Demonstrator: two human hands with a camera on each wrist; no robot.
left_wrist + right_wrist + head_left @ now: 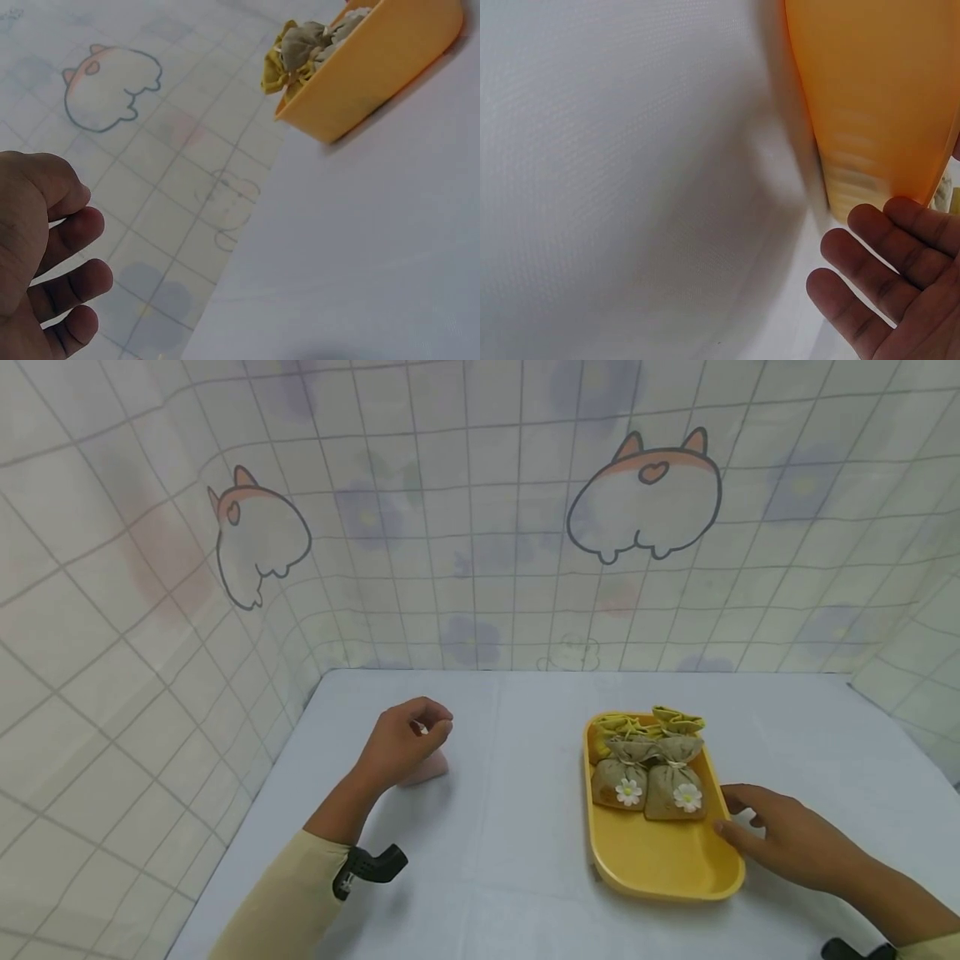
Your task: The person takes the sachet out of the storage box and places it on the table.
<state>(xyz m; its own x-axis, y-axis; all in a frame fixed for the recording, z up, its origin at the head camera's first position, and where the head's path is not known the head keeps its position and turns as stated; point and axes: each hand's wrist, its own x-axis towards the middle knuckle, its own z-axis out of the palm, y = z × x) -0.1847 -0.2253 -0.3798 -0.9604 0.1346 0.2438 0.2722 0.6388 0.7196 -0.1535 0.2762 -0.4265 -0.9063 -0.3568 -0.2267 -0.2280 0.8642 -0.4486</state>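
Observation:
My left hand is above the left part of the table, fingers loosely bent and nothing visible between them. The left wrist view also shows its bent fingers without an object. Just below it, a pinkish object is mostly hidden by the hand. On the right, my right hand holds the side of a yellow tray, thumb over the rim and fingers against the outer wall. Two grey-beige drawstring sachets with white flowers lie in the tray. Yellow-green pouches sit behind them.
The table has a white cover. A curtain with a grid and cartoon animal print hangs along the back and sides. Dark straps are on both wrists.

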